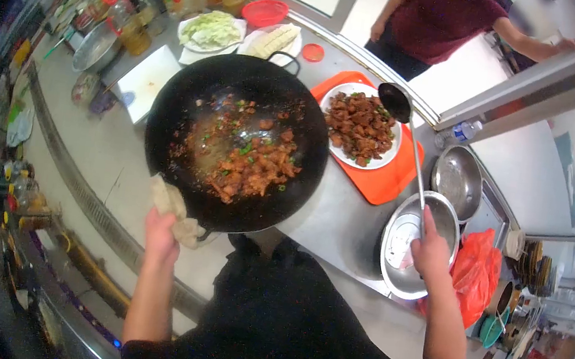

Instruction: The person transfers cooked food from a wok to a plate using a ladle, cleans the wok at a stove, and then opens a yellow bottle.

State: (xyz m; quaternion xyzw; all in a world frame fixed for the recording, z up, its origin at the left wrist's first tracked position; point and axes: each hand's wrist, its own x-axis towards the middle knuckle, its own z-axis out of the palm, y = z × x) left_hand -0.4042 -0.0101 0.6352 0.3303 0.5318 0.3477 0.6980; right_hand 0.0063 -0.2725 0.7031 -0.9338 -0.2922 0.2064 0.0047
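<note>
A big black wok [191,85] hangs tilted in front of me, with browned meat pieces [260,167] and green bits in its lower right. My left hand [161,234] grips a beige cloth [171,205] at the wok's near edge. In my right hand [431,249] is the handle of a long metal ladle [395,102], its dark bowl pointing away from me, beside a full plate. That white plate [380,164] holds a heap of browned meat [360,127] and stands on an orange tray [382,190]. Below my right hand sits a metal bowl [402,231].
Another metal bowl [457,182] and a red plastic bag [475,274] are at the right. Behind the wok are cabbage [211,31], a red basket [265,12] and oil bottles [133,33]. A person [439,22] stands beyond the window frame. A white board [147,81] lies left.
</note>
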